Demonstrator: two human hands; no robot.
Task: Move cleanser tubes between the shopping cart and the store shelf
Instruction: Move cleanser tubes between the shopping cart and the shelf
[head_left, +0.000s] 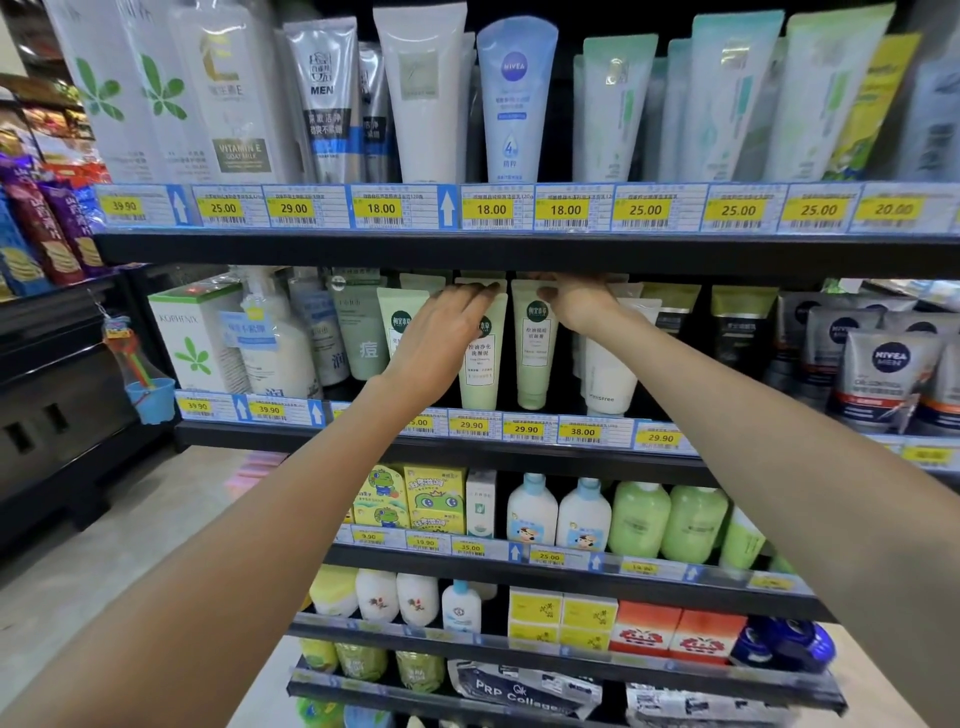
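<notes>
Green-tinted cleanser tubes (480, 358) stand in the middle of the frame on the second tier of the store shelf (467, 249), and both bare arms are stretched up to them from the lower corners. The left hand (441, 338) comes in from the lower left, back of the hand to the camera, fingers straight and close together, laid flat across the face of the pale green tube near its upper end. The right hand (576, 301) reaches in from the lower right with its wrist bent; its fingers curl over the crimped tops of tubes just under the black shelf edge, and whether they actually pinch one I cannot tell, as the fingertips are hidden behind the tubes.

The neighbouring green tube (535, 348) stands free between the two hands. Both tubes stand upright, long axis vertical, caps down on the shelf, flat crimped ends up. Each carries a dark round logo and Chinese characters. Price tags (471, 425) below them read 29.90. Right of centre a white tube (608, 379) reads "innisfree", priced 38.00. At the right edge, grey NIVEA MEN tubes (888, 379). In the top row, a blue NIVEA tube (511, 98) above an 18.00 tag, and a box marked "VITAMIN E GOAT MILK" (234, 104) in the upper left.
</notes>
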